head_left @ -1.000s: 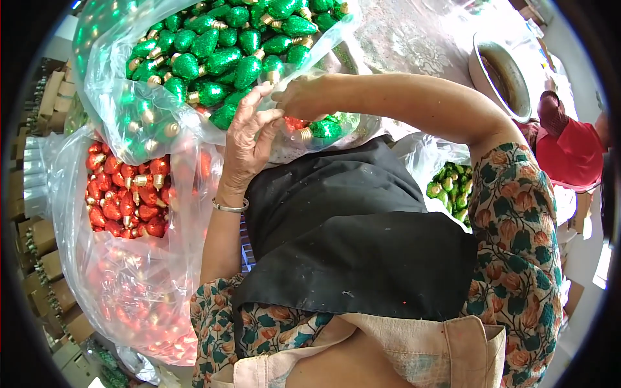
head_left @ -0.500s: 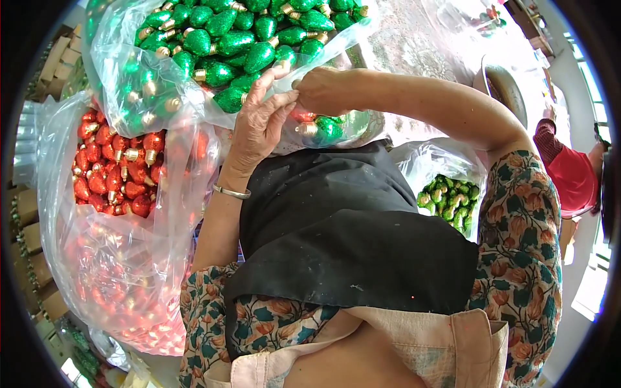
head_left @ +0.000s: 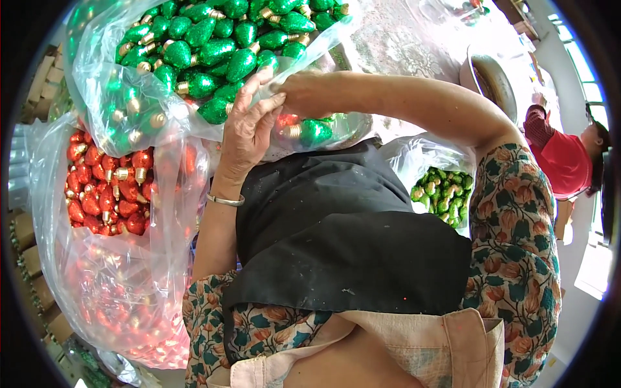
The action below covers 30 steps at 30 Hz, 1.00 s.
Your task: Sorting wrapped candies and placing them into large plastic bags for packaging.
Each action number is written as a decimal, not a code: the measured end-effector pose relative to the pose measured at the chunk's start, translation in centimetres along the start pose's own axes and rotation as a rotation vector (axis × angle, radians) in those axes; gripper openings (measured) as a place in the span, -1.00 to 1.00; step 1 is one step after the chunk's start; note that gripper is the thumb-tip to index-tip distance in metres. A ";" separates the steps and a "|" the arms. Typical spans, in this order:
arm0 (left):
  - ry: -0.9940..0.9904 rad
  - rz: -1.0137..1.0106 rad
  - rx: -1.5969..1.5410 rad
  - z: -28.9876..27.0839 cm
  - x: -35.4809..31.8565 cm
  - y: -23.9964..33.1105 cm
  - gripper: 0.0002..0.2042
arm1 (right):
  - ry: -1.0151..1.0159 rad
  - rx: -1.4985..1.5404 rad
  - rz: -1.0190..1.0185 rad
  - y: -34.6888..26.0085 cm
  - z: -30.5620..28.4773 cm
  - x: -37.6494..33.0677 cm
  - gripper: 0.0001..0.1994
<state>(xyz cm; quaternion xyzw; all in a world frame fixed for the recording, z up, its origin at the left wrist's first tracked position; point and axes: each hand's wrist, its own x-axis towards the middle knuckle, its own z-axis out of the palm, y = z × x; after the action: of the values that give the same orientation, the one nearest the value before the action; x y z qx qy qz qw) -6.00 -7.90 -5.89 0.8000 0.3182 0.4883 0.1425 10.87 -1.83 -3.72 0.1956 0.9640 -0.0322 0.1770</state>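
Up top, both hands, left hand point(head_left: 249, 129) and right hand point(head_left: 304, 94), pinch the clear bag of green glitter bulb ornaments point(head_left: 194, 58) at its edge; thin plastic could tear, spilling bulbs.

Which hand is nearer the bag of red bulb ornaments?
Left. The left hand is raised at the clear bag of green ornaments, just right of and above the red ornament bag. The right hand sits farther right, fingers meeting the left's.

Both hands point(head_left: 275, 110) raised — fingertips together
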 end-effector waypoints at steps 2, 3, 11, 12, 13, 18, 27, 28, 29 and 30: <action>0.000 -0.015 -0.020 0.0 -0.1 -0.1 -0.82 | -0.015 0.040 0.032 0.2 -0.1 0.1 -0.93; -0.005 -0.029 -0.045 0.1 -0.1 -0.2 -0.81 | -0.098 -0.003 0.004 0.4 -0.2 0.2 -0.92; 0.002 -0.040 -0.031 0.0 -0.5 -0.6 -0.80 | -0.294 -0.232 -0.142 -0.2 -0.1 -1.0 -0.67; 0.017 -0.042 -0.054 0.0 -0.5 -0.6 -0.80 | -0.397 -0.195 -0.120 -0.3 0.1 -1.0 -0.60; 0.008 -0.047 -0.047 0.1 -0.5 -0.6 -0.80 | -0.446 -0.141 -0.127 -0.3 0.3 -1.0 -0.52; -0.040 -0.050 0.013 0.4 -0.8 -0.3 -0.82 | -0.455 -0.203 -0.145 -0.1 2.1 -0.3 -0.36; -0.052 -0.052 0.015 0.3 -0.6 -0.3 -0.81 | -0.253 0.027 -0.094 0.0 -2.2 -2.8 -0.54; -0.060 -0.057 0.019 0.4 -0.5 -0.2 -0.80 | -0.412 0.101 -0.064 0.3 -3.0 -2.8 -0.46; -0.064 -0.054 0.017 0.4 -0.5 -0.2 -0.80 | -0.496 0.192 -0.071 0.5 -3.3 -2.5 -0.39; -0.061 -0.061 0.008 0.5 -0.4 -0.2 -0.79 | -0.565 0.178 -0.025 0.7 -3.5 -2.0 -0.39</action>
<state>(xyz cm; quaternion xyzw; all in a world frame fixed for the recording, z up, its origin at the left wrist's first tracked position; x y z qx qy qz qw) -5.77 -7.98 -6.51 0.8050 0.3399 0.4578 0.1640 11.76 -1.46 0.26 0.1818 0.8722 -0.1722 0.4202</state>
